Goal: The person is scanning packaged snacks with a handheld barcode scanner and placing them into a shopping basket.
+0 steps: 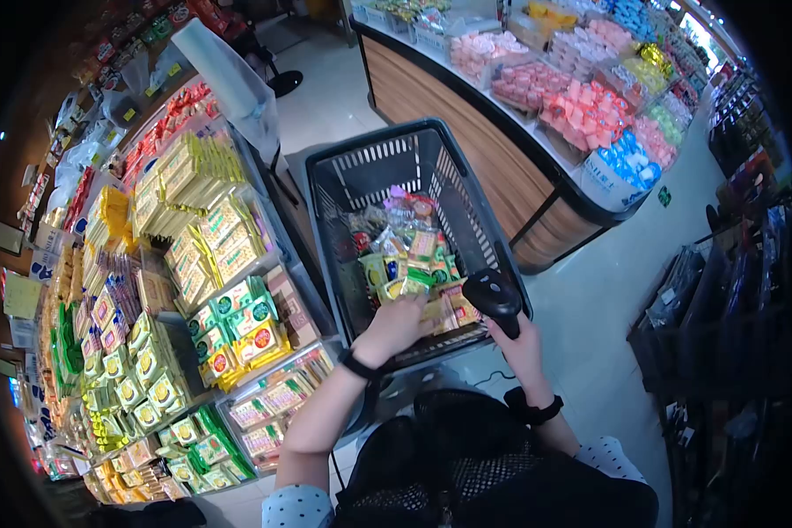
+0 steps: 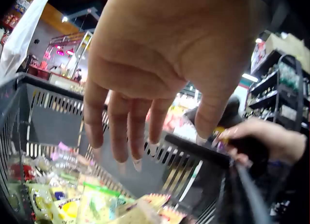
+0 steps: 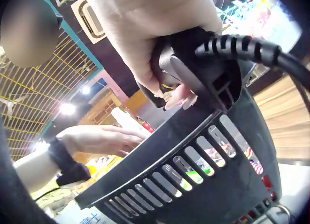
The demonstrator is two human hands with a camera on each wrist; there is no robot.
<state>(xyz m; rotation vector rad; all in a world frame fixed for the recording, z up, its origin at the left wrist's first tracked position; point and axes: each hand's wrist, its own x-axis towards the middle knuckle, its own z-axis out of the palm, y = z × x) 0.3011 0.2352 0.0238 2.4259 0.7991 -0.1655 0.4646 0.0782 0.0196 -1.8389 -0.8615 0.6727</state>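
A dark plastic shopping basket (image 1: 370, 180) holds several small snack packets (image 1: 422, 245), among them a clear one with a green top edge (image 2: 99, 202). My left hand (image 1: 396, 327) hovers over the near part of the basket, palm down. Seen from the left wrist, the fingers (image 2: 118, 125) hang loosely straight above the packets, and nothing is held. At the basket's right side my right hand (image 1: 524, 348) grips a black handheld barcode scanner (image 1: 493, 297) by its handle. In the right wrist view, its thick ribbed cable (image 3: 242, 46) runs off to the right, and the scanner overlaps the basket's rim.
To the left stands a display of stacked packaged biscuits (image 1: 238, 321), close beside the basket. A wood-panelled counter (image 1: 449, 106) with piles of pink and blue wrapped sweets (image 1: 581, 114) curves along the right. Dark racks (image 1: 695, 308) stand further right, across a tiled floor (image 1: 581, 299).
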